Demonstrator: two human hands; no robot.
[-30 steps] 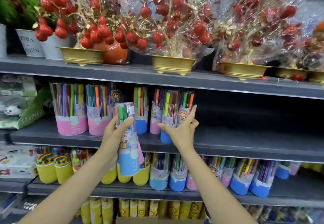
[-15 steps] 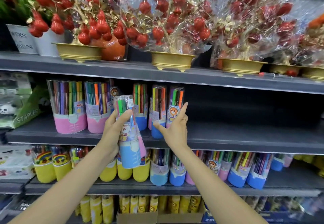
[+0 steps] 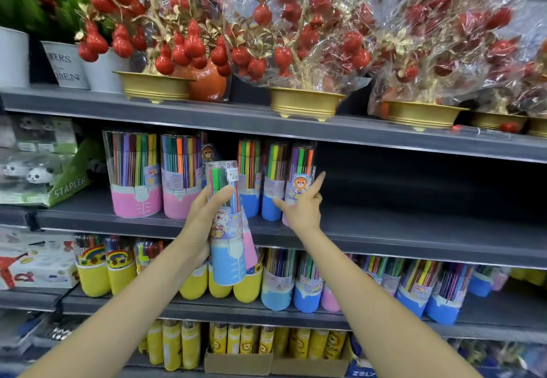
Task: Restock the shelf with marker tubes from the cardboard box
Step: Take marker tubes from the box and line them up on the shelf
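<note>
My left hand [image 3: 202,217] grips a clear marker tube with a blue base [image 3: 226,238], held upright in front of the middle shelf [image 3: 414,229]. A second tube with a pink base [image 3: 248,244] shows just behind it in the same hand. On that shelf stand two wide pink-based tubes [image 3: 136,176] and a row of slim tubes [image 3: 273,182]. My right hand [image 3: 302,208] presses against the rightmost slim tube [image 3: 299,176], index finger pointing up and thumb spread to the left.
To the right of my right hand the middle shelf is bare. Gold pots of red ornamental fruit [image 3: 305,102] line the top shelf. Yellow and blue tubes [image 3: 278,286] fill the lower shelf. A cardboard box [image 3: 238,363] of yellow packs sits at the bottom. Stapler packs [image 3: 44,176] lie at the left.
My right hand has pushed the slim tubes leftward along the middle shelf, closer to the others. My left hand keeps its tubes in about the same place.
</note>
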